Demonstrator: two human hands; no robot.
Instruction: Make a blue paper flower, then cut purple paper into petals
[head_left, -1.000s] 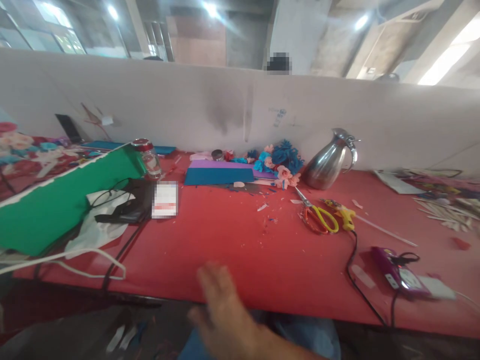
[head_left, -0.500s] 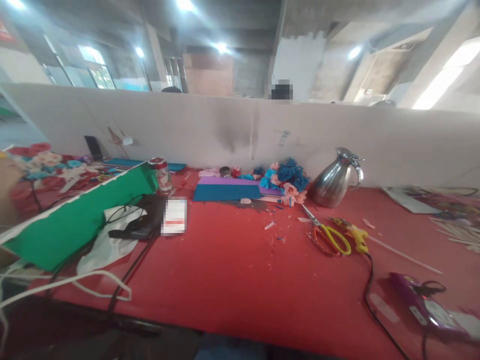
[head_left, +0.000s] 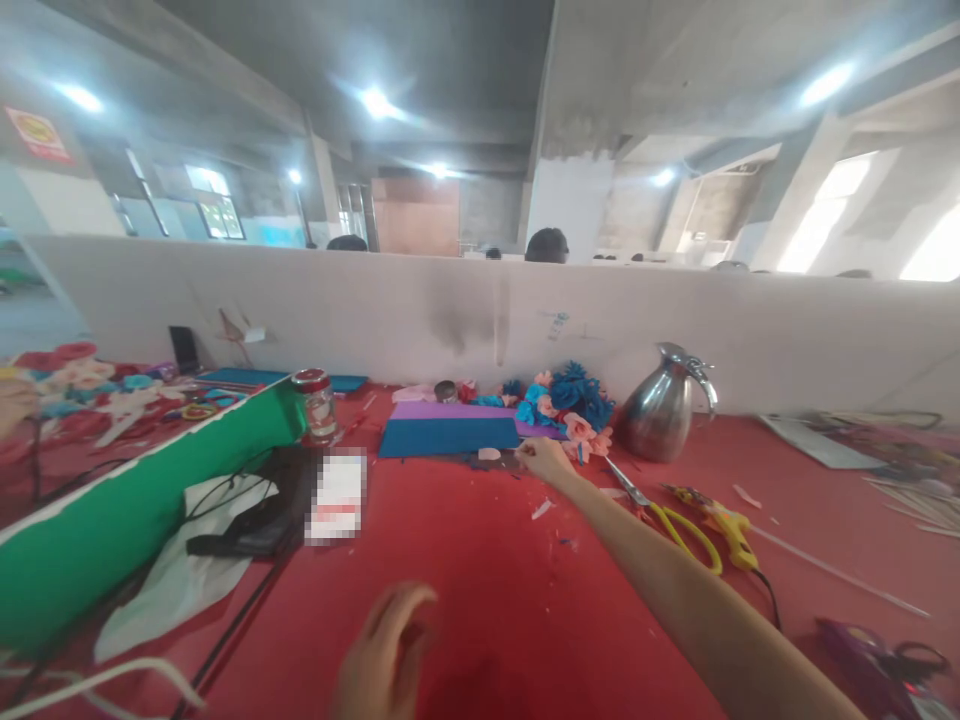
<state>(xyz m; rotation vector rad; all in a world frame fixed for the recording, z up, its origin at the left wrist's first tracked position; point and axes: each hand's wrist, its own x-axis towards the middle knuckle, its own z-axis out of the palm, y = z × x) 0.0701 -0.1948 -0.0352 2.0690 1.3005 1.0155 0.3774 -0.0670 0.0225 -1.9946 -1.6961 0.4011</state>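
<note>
My right hand reaches across the red table to the right end of a blue sheet, which lies over a purple sheet. Its fingertips are pressed together near the sheets' edge, and whatever may be between them is hidden. Just beyond it is a heap of paper flowers, with dark blue blooms and pink ones. My left hand hovers low over the near part of the table, slightly blurred. Its fingers are loosely bent and apart, with nothing visible in them.
Scissors and a yellow glue gun lie right of my forearm, before a steel jug. A green panel, a lidded jar and a black cord are leftward. A purple device sits near right.
Both my hands have come into view, the right one stretched out to the sheets and the left one low in front. The camera view has tilted up.
</note>
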